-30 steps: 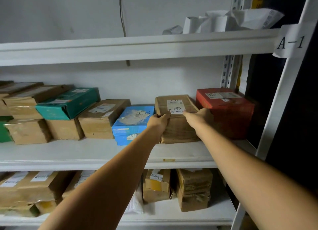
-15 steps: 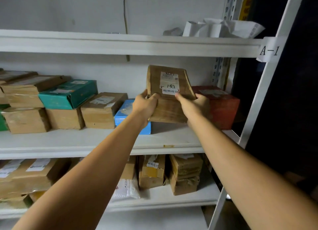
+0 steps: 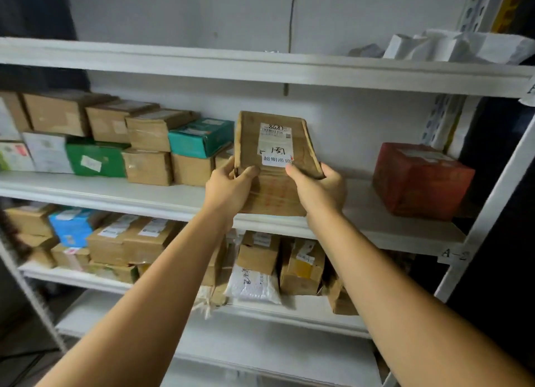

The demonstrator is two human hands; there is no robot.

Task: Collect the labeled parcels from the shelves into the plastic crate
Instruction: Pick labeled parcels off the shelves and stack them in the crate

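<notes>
Held item: brown cardboard parcel (image 3: pixel 273 189), labelled face turned toward the camera, top edge tipped away
Location of parcel: in front of the middle shelf (image 3: pixel 376 227), in the gap between the stacked boxes on the left and the red box (image 3: pixel 419 181) on the right; whether its lower edge touches the shelf cannot be told
Markings: white shipping label (image 3: pixel 275 139) with handwriting on the upper face; small white sticker (image 3: pixel 276 160) just below it
Left hand (image 3: pixel 228 188): grips the parcel's left edge, thumb on the front face, fingers wrapped behind
Right hand (image 3: pixel 320 188): grips the parcel's right edge, thumb pressed just under the sticker, fingers curled round the far side
Middle shelf, left: brown cartons in two tiers, a teal box (image 3: pixel 199 137) on top, a green box (image 3: pixel 97 159) farther left
Top shelf (image 3: pixel 260 68): crumpled white bags (image 3: pixel 457 46) at the right end
Lower shelf: more brown parcels, a blue box (image 3: pixel 72 227) at left, a white poly bag (image 3: pixel 253 284) leaning near the centre
Frame: white metal uprights, one at the right edge
</notes>
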